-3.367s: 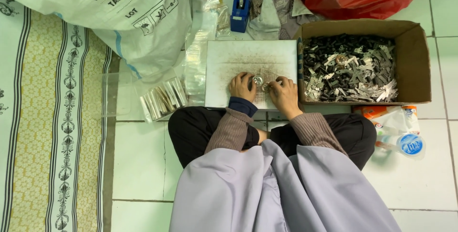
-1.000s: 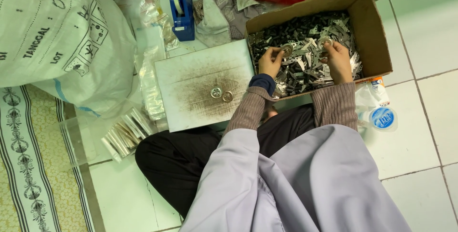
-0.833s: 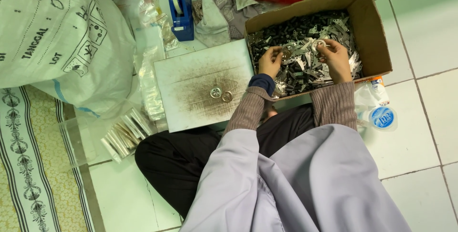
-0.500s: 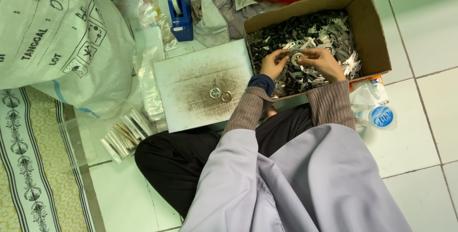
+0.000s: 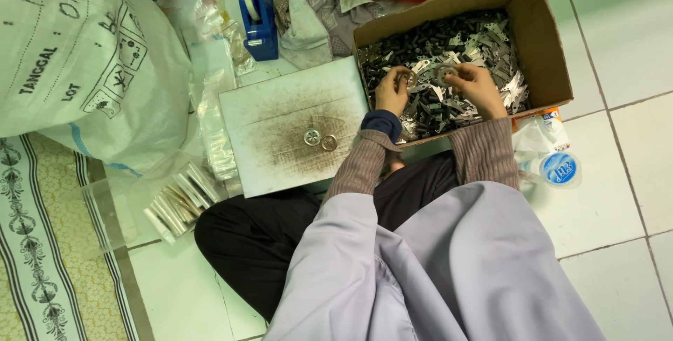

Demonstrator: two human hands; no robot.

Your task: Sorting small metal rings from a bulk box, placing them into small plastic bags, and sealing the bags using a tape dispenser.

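Head view: two hands (image 5: 392,92) (image 5: 477,89) over one cardboard box (image 5: 543,46), two washers (image 5: 320,140) aside

Left hand (image 5: 392,91): upper centre of the frame, fingers curled inward, pinching, palm turned down. Right hand (image 5: 478,86): just right of it, fingers bent, thumb and forefinger closed together. Forearms: in ribbed sleeves, converging upward from the lower centre. Legs: folded, crossed.

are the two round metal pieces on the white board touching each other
Touching, or nearly so: in the head view the two round metal pieces lie side by side on the white board with no visible gap, well apart from both hands in the cardboard box.
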